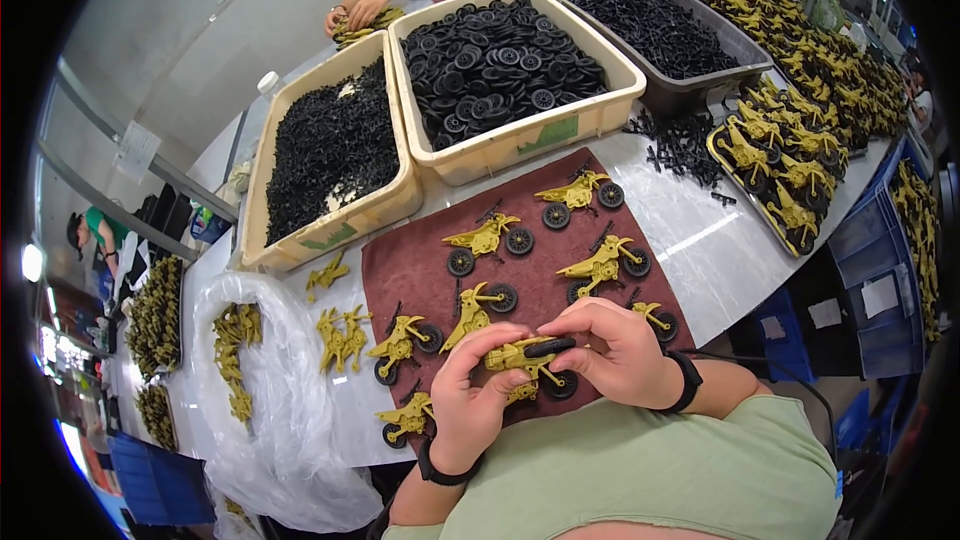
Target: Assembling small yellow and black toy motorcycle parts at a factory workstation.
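Both hands hold one olive-yellow toy motorcycle (522,358) over a maroon cloth mat (400,270). My left hand (472,395) grips its front part from below. My right hand (612,348) pinches its black seat piece and rear, with a black wheel (560,385) showing underneath. Several finished toy motorcycles with black wheels lie on the mat around my hands, one (490,237) further up and another (404,420) by my left wrist. Both wrists wear black bands.
Three bins stand behind the mat: small black parts (330,145), black wheels (500,55), black pieces in a grey bin (650,20). Bare yellow bodies lie on a clear plastic bag (240,360). A tray (785,180) of finished bikes sits right. Another person's hands (355,12) work beyond.
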Motion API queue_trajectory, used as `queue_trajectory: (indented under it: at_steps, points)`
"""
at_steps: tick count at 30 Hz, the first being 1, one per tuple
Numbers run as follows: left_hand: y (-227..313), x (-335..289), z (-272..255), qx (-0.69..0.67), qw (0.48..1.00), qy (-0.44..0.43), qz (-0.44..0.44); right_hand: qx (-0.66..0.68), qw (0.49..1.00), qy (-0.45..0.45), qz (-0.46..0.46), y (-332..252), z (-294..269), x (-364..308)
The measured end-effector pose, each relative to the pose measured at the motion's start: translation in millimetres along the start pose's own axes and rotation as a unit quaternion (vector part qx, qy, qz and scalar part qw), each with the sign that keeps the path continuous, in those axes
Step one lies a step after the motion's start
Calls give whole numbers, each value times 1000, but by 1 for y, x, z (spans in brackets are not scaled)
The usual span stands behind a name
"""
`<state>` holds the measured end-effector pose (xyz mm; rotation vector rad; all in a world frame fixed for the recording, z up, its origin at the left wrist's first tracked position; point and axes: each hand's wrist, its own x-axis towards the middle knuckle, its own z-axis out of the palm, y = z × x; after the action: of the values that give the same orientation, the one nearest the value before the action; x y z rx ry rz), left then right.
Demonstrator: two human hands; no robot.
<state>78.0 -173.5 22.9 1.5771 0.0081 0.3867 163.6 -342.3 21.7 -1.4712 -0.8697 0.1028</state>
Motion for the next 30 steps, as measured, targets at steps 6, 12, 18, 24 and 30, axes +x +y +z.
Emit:
queue_trajectory:
  at_steps: [6,12,18,24,30]
  points:
    - [5,-3,2,152,985,25,82,-39,998,-14,-44,-4,2,1]
    - [4,1,-5,169,983,-18,62,-77,995,-23,-60,0,-1,-2]
    - [6,2,0,-86,992,-45,-76,177,976,24,121,5,2,-8]
    - [4,-2,-11,-14,975,-88,-201,270,943,9,195,9,-3,-5]
    - [1,-2,-1,316,945,-77,37,-111,993,-46,-13,-2,-2,7]
